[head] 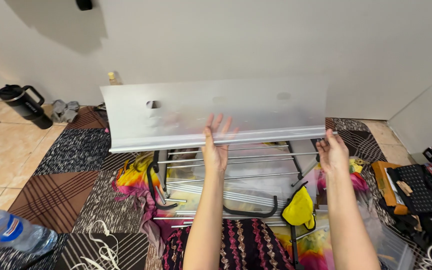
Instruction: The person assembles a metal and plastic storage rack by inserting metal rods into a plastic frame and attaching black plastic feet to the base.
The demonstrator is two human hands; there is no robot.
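Observation:
A wide translucent white plastic sheet (pixel 256 107) with round holes is held up above the floor, curved along its lower edge. My left hand (pixel 215 145) lies flat against its lower middle with the fingers spread. My right hand (pixel 332 150) pinches the sheet's lower right corner. Below the sheet lies a metal rack (pixel 236 175) of thin silver rods with black curved end pieces, and more clear plastic sheets rest among the rods.
A black insulated mug (pixel 25 105) and a grey rag (pixel 65 110) sit by the wall at left. A plastic water bottle (pixel 11 231) lies at lower left. Colourful cloth (pixel 133 182), a yellow cloth (pixel 298 209), patterned carpet tiles (pixel 76 150), and boxes with black items (pixel 411 187) lie around.

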